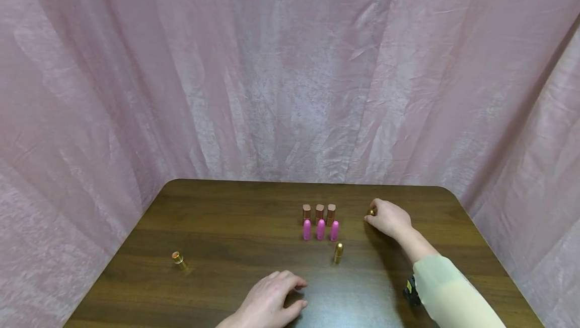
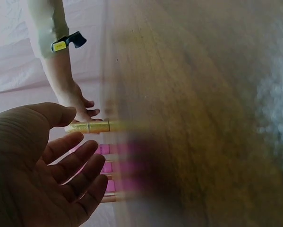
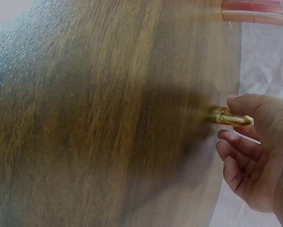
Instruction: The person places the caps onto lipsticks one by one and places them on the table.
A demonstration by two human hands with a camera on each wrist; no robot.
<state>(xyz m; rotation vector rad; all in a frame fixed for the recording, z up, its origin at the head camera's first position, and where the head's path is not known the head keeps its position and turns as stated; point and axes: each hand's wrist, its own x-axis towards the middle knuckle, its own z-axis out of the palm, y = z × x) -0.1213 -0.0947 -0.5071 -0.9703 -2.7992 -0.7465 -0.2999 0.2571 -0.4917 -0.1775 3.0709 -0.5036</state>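
Note:
Toward the table's back right, my right hand (image 1: 390, 218) pinches a small gold lipstick tube (image 3: 231, 117) between thumb and fingers; the tube stands upright at the tabletop. In the right wrist view the other fingers curl loosely below it. My left hand (image 1: 272, 299) is near the front edge, its fingers relaxed and holding nothing. Ahead of it stands another upright gold lipstick tube (image 1: 338, 253) with a rounded top. Three bright pink tubes (image 1: 320, 230) stand in a row, close in front of three rose-gold square-topped tubes (image 1: 319, 211).
On the left of the brown wooden table (image 1: 235, 247), a gold tube (image 1: 179, 260) with an orange-red top stands apart. Pink velvety curtains (image 1: 290, 76) hang behind the table and along its sides. A black band with a yellow label (image 1: 411, 290) sits on the right forearm.

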